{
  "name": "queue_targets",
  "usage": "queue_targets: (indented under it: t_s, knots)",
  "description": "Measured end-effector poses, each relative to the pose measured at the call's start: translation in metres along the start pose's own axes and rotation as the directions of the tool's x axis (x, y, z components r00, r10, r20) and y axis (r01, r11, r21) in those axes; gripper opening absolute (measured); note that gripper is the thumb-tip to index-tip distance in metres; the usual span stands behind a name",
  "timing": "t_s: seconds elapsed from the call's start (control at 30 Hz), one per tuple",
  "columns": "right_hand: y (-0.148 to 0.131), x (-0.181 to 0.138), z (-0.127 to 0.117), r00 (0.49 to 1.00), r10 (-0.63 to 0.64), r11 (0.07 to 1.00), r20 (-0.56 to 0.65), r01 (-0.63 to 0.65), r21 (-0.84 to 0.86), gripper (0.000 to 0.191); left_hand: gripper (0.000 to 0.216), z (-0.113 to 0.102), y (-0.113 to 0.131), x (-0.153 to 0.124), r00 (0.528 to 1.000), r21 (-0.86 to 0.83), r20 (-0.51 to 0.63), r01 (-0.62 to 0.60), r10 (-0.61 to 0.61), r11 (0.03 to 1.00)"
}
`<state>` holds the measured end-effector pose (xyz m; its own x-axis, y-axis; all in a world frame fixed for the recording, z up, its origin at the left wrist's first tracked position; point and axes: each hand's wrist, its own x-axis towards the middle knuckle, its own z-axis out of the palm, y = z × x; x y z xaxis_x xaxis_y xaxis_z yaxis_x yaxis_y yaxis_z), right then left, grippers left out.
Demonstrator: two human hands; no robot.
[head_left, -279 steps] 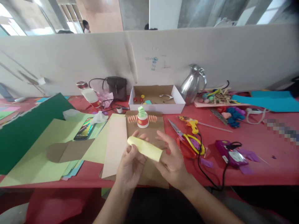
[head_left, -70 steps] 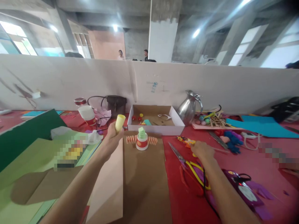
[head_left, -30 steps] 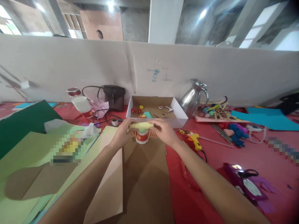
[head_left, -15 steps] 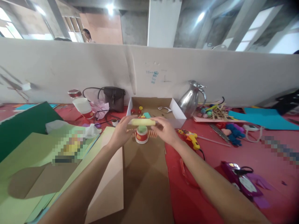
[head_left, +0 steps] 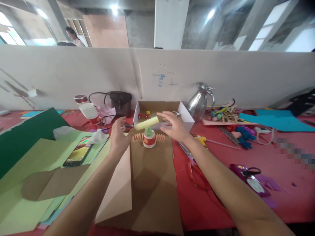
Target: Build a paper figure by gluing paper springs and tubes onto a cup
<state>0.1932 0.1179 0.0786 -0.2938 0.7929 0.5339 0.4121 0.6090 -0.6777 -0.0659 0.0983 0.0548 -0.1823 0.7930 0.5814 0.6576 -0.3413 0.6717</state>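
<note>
A pale yellow paper roll (head_left: 147, 123) sits tilted on top of a green folded paper spring (head_left: 148, 131), its right end higher. Below the spring is an upside-down red and white paper cup (head_left: 149, 141), with an orange pleated paper strip (head_left: 138, 137) sticking out on each side. My left hand (head_left: 120, 136) is open to the left of the roll, fingers raised and apart from it. My right hand (head_left: 174, 126) is open on the other side, fingers spread near the roll's right end. The cup stands on a brown cardboard sheet (head_left: 154, 186).
Behind stands an open white box (head_left: 188, 119) with small pieces inside. A steel jug (head_left: 199, 103) and a yellow glue gun (head_left: 202, 140) are to the right. Leftward lie a phone (head_left: 77, 152) on green paper, stacked paper cups (head_left: 88, 112) and a dark bag (head_left: 120, 103).
Both hands have let go of the yellow roll and moved apart. The roll, level between my fingers before, now tilts on the green spring. My view has shifted slightly.
</note>
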Motion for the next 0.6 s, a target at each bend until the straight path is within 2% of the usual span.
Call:
queue_targets:
  t_s: [0.07, 0.1, 0.17, 0.27, 0.33, 0.43, 0.6]
  knots:
    - [-0.004, 0.008, -0.001, 0.996, -0.08, 0.993, 0.035, 0.083, -0.081, 0.048, 0.042, -0.001, -0.002, -0.008, 0.996, 0.029, -0.088, 0.032, -0.029, 0.999]
    - [-0.006, 0.012, -0.001, 0.991, -0.118, 0.985, 0.056, 0.124, -0.12, 0.043, 0.032, -0.001, -0.002, -0.012, 0.995, 0.043, -0.089, 0.042, -0.038, 0.998]
    - [-0.008, 0.02, 0.004, 0.977, -0.185, 0.963, 0.103, 0.201, -0.182, 0.035, 0.023, 0.0, -0.002, -0.02, 0.997, 0.049, -0.027, 0.067, -0.065, 0.997]
    - [-0.007, 0.028, 0.014, 0.957, -0.239, 0.934, 0.167, 0.274, -0.23, 0.035, 0.021, 0.006, 0.004, -0.029, 0.987, 0.005, 0.066, 0.149, -0.149, 0.989]
    - [-0.005, 0.028, 0.021, 0.955, -0.239, 0.929, 0.176, 0.278, -0.245, 0.036, 0.014, 0.011, 0.011, -0.033, 0.975, 0.003, 0.139, 0.177, -0.176, 0.984]
    - [-0.002, 0.019, 0.028, 0.966, -0.224, 0.941, 0.127, 0.248, -0.23, 0.034, 0.013, 0.018, 0.02, -0.038, 0.97, 0.026, 0.21, 0.12, -0.123, 0.992]
    - [0.006, -0.004, 0.04, 0.98, -0.195, 0.958, 0.035, 0.198, -0.209, 0.03, 0.017, 0.03, 0.019, -0.042, 0.99, 0.014, 0.139, 0.017, -0.019, 1.0]
